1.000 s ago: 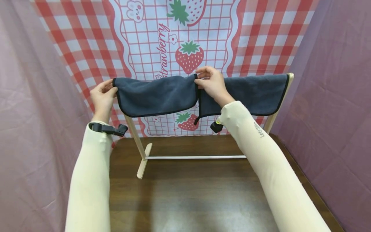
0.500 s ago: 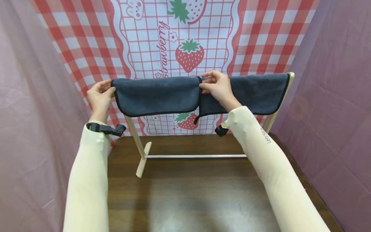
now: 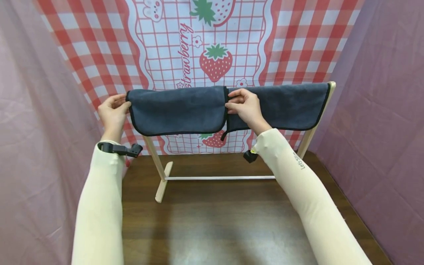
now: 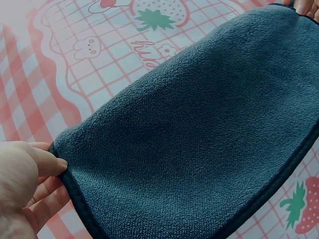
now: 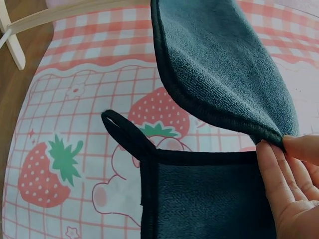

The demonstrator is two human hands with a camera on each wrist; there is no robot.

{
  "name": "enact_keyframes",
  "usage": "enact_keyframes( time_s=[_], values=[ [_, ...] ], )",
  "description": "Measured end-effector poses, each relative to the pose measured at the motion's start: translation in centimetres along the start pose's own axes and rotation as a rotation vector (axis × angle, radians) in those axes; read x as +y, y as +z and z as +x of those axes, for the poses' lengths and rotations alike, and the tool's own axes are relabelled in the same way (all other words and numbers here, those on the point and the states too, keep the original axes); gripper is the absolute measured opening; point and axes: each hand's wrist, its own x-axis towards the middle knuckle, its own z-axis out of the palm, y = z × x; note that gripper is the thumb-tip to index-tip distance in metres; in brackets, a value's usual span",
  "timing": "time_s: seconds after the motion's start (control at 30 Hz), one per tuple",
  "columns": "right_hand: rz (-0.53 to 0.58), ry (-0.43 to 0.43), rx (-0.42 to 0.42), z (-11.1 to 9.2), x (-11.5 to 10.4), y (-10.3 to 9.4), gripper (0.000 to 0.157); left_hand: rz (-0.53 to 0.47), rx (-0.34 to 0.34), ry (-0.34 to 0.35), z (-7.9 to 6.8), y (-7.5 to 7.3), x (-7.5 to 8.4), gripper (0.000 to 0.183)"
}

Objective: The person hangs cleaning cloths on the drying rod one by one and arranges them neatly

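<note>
A dark blue-grey towel (image 3: 179, 110) with black edging hangs folded over the top of a wooden rack (image 3: 154, 156), on its left half. My left hand (image 3: 113, 114) pinches the towel's left edge near the fold, thumb in front. At the opposite edge my right hand (image 3: 246, 108) pinches the black border between thumb and fingers. Behind that hand a second towel (image 3: 291, 106) of the same kind drapes over the rack's right half. Its hanging loop (image 5: 127, 134) shows in the right wrist view. The rack's top rail is hidden under the cloth.
The rack stands on a brown wooden table (image 3: 198, 221), with a white lower bar (image 3: 218, 178) between its legs. Behind it hangs a red-checked strawberry cloth (image 3: 291, 44). Pink curtains (image 3: 371, 121) close in both sides.
The left towel has gone from wrinkled to smoother and flatter. My right hand shifted right, then lowered and came slightly back left, still pinching the edge. My left hand moved slightly left and down.
</note>
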Motion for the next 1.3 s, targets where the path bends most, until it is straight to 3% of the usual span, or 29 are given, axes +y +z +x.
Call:
enact_keyframes(
  time_s=[0.43, 0.9, 1.3],
  values=[
    [-0.086, -0.041, 0.002, -0.4, 0.9, 0.3, 0.023, -0.024, 0.022, 0.012, -0.5, 0.4, -0.7, 0.029],
    [-0.039, -0.036, 0.001, -0.6, 1.2, 0.0, 0.024, -0.083, 0.033, 0.031, -0.8, 0.3, -1.8, 0.032],
    [0.031, -0.020, 0.009, -1.9, 1.8, -1.1, 0.020, -0.196, 0.047, -0.009, -2.0, -0.5, -3.5, 0.031]
  ],
)
